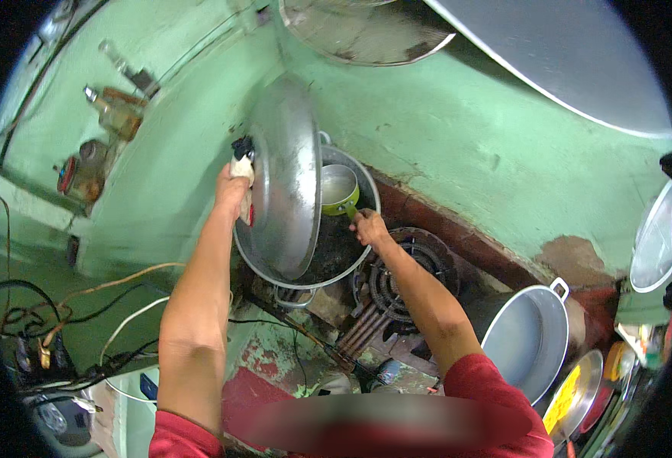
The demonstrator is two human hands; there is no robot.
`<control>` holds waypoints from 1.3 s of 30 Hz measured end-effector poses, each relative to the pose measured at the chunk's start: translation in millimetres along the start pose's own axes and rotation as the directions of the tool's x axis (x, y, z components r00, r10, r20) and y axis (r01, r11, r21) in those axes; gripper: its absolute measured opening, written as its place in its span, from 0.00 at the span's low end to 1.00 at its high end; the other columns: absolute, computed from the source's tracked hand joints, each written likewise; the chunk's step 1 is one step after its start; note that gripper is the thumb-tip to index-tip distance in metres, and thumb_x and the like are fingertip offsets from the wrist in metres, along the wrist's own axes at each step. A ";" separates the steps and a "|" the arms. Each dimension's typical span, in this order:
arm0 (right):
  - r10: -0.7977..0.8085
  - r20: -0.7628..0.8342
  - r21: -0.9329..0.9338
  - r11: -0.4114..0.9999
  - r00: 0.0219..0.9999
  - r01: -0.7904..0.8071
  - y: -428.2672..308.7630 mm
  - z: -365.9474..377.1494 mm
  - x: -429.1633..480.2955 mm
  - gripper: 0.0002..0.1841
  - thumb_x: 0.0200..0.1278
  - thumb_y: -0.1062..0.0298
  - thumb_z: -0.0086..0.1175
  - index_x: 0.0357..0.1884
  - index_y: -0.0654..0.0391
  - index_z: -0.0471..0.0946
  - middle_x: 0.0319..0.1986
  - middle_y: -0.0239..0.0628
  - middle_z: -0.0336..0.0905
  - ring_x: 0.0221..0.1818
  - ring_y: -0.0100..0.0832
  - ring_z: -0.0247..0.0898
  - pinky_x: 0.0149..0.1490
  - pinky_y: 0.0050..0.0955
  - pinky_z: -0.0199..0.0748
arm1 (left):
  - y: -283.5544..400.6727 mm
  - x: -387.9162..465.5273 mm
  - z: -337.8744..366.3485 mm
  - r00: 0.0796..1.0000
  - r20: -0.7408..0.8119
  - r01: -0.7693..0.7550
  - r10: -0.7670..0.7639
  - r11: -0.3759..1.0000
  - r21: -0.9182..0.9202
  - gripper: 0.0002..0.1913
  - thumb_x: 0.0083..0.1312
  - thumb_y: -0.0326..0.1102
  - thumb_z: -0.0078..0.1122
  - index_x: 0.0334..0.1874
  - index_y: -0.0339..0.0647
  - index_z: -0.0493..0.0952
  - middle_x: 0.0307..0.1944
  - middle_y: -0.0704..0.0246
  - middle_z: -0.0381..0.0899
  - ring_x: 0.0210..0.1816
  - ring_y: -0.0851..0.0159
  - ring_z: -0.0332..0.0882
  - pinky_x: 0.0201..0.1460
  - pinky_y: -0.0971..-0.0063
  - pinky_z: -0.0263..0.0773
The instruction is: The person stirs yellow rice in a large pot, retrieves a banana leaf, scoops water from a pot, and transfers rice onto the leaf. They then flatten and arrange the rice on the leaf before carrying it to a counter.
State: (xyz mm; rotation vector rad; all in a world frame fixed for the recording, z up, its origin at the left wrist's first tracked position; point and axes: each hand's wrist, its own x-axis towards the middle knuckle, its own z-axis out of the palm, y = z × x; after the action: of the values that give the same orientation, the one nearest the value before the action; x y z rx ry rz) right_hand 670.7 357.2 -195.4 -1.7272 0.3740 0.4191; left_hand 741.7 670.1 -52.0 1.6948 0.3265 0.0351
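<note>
My left hand (234,189) grips a cloth (243,172) at the knob of a large metal lid (287,189). The lid is held tilted on edge over a big aluminium pot (344,266) and hides its left part. Dark contents show inside the pot. In my right hand (369,228) is the handle of a green saucepan (342,207), which is pale inside. The saucepan sits within the pot's rim, partly behind the lid; whether it touches the contents I cannot tell.
A gas burner (404,275) stands right of the pot. Farther right are a pot of cloudy liquid (522,338) and a metal bowl with yellow food (567,401). Cables (44,320) tangle at left. Jars (87,172) line a wall ledge. A large metal vessel (576,51) overhangs the upper right.
</note>
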 end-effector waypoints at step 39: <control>0.282 -0.926 0.018 0.700 0.253 -0.714 335.0 -415.2 -941.9 0.23 0.61 0.61 0.59 0.57 0.58 0.77 0.47 0.56 0.82 0.53 0.53 0.78 0.58 0.46 0.75 | 31.2 -138.1 124.4 0.972 0.197 -0.183 0.126 0.934 0.308 0.35 0.52 0.23 0.50 0.69 0.35 0.67 0.46 0.66 0.78 0.41 0.65 0.76 0.46 0.70 0.72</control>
State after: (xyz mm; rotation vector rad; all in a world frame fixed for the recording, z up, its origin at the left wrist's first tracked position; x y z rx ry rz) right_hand -285.4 -95.6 33.8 -2.1083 1.8426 -0.0406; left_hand 641.5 514.0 -18.2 2.0334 0.0657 -0.0538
